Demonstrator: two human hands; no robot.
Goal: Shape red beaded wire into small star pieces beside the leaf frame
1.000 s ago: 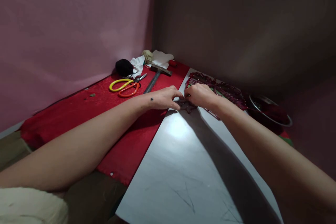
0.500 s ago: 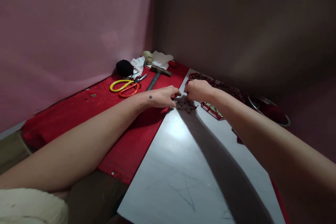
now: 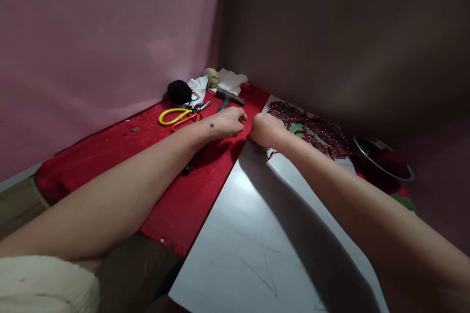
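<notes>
My left hand (image 3: 230, 122) is closed with its fingers curled, above the red cloth beside the board's left edge. Close to its right, my right hand (image 3: 268, 129) is closed in a fist over the far part of the white board (image 3: 235, 234). Whatever either hand holds is hidden or too thin to make out. A small dark red thread piece (image 3: 270, 155) shows partly under the right hand, which covers most of it. Just beyond the right wrist lies a dark red, beaded-looking lattice (image 3: 325, 129) with green patches (image 3: 296, 129), on the board.
On the red cloth (image 3: 183, 215) lie scissors (image 3: 175, 116) with yellow and orange handles, and a hammer (image 3: 230, 97). Behind them sit a black yarn ball (image 3: 179, 92), a cream yarn ball (image 3: 212, 77) and white paper (image 3: 231, 80). A metal-rimmed bowl (image 3: 382, 156) stands right. Walls enclose the corner.
My right hand has come down toward me and now covers most of the small star-shaped thread piece. My left hand's fingers have curled in and lifted slightly away. The view has shifted a little.
</notes>
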